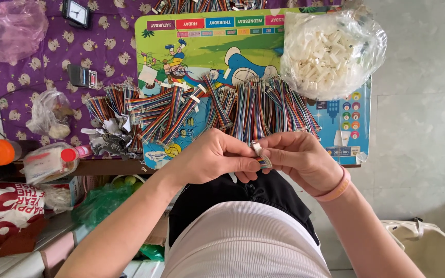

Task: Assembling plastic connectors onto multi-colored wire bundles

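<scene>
Left hand (212,157): fingers curled, thumb and forefinger pinched on a short multicoloured ribbon cable piece (264,161), held above the lap at the near edge of the board. Right hand (297,157): likewise curled, fingertips pinching a small white plastic connector housing (256,148) at the cable's upper end; a pink wristband (336,190) sits on that wrist. One cable piece and one housing are in the hands.

The work surface is one colourful cartoon-printed board (202,46). On it lie loose heaps of multicoloured ribbon cable pieces (243,105), too many and too overlapped to count, directly beyond the hands. One clear plastic bag of white connector housings (330,51) rests on the board's far right corner.

To the left, on purple patterned cloth (42,51): one pink plastic bag (9,28), one small black clock (75,13), one orange bottle (1,152).
</scene>
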